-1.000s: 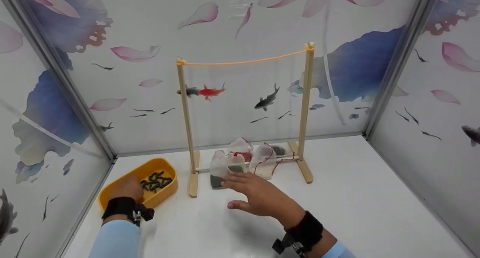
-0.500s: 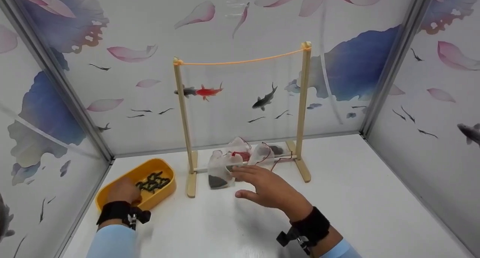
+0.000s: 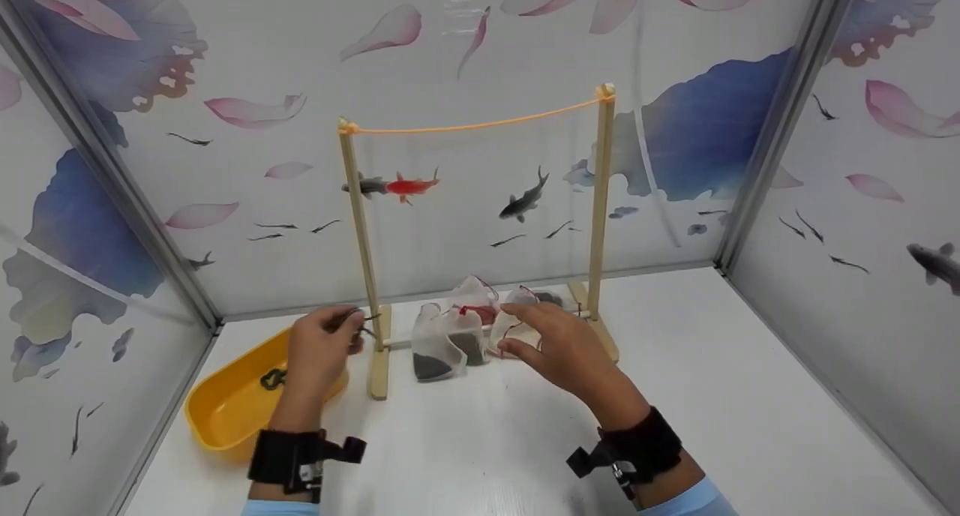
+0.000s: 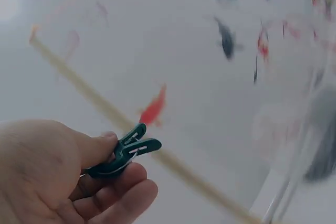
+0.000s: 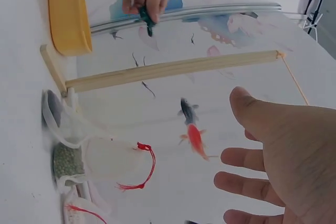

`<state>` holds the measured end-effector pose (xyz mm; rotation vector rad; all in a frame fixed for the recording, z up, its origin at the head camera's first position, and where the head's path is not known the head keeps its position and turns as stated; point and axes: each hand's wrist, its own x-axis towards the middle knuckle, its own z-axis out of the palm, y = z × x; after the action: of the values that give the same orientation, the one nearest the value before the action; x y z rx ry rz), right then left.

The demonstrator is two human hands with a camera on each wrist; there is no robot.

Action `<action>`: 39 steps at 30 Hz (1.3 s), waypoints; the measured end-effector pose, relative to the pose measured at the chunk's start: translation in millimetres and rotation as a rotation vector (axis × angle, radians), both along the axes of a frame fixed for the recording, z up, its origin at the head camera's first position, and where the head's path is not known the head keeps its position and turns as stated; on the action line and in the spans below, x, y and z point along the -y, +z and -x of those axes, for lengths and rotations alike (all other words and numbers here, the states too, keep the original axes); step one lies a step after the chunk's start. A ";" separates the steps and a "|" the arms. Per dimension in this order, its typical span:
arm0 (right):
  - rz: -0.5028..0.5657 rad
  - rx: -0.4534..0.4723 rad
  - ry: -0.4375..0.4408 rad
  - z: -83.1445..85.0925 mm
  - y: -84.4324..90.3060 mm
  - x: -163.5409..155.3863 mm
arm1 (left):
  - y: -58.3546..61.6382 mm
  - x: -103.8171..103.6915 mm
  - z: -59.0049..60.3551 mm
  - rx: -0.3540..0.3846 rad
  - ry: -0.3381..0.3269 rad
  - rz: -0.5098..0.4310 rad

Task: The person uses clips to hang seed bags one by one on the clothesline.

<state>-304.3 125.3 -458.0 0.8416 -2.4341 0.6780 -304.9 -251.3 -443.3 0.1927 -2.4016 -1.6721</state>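
Note:
My left hand (image 3: 319, 355) is raised over the right side of a yellow plastic tub (image 3: 217, 433). Between its thumb and fingers it pinches a dark green clothespin (image 4: 128, 153), whose two prongs point away from the hand. Part of the tub is hidden behind that hand and wrist, with more green clothespins (image 3: 274, 379) showing inside. My right hand (image 3: 566, 347) holds nothing; its thumb and fingers are spread apart in front of several white mesh drawstring bags (image 3: 431, 336). One bag holds greenish grains (image 5: 67, 162), and red cords (image 5: 151, 167) hang from the bags.
A wooden frame stands behind, its left post (image 3: 358, 223) near the left hand and its right post (image 3: 600, 208) beyond the right. An orange cord (image 3: 480, 126) stretches between the post tops. Printed panels (image 3: 465, 231) enclose the white table (image 3: 750, 396).
The left hand has come up out of the tub and moved right, now with a clothespin in its fingers. The right hand has shifted slightly right.

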 end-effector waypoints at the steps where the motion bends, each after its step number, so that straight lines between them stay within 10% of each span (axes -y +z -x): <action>1: 0.012 -0.008 0.004 -0.6 0.8 0.6 | 0.1 -17.8 -0.1 -0.016 -0.036 -0.078; 10: 0.128 -0.003 0.137 -3.6 -2.3 9.1 | -19.2 -125.5 -1.4 -0.069 -0.338 -0.365; 24: 0.134 0.006 0.154 -3.8 -1.3 6.4 | -30.8 -145.1 -2.1 -0.001 -0.467 -0.551; 28: 0.129 -0.027 0.137 -0.4 -2.1 3.9 | -38.7 -139.0 8.0 -0.015 -0.292 -0.368; 33: 0.171 -0.073 0.093 5.4 -2.7 -2.0 | -63.0 -119.5 40.9 -0.036 0.033 0.181; 39: 0.178 -0.126 0.023 10.0 -2.1 -4.9 | -82.2 -99.9 76.3 0.088 0.038 0.504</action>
<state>-314.3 130.2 -460.1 0.8164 -2.2180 0.8123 -381.2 -151.3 -525.5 0.2284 -2.7688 -1.0115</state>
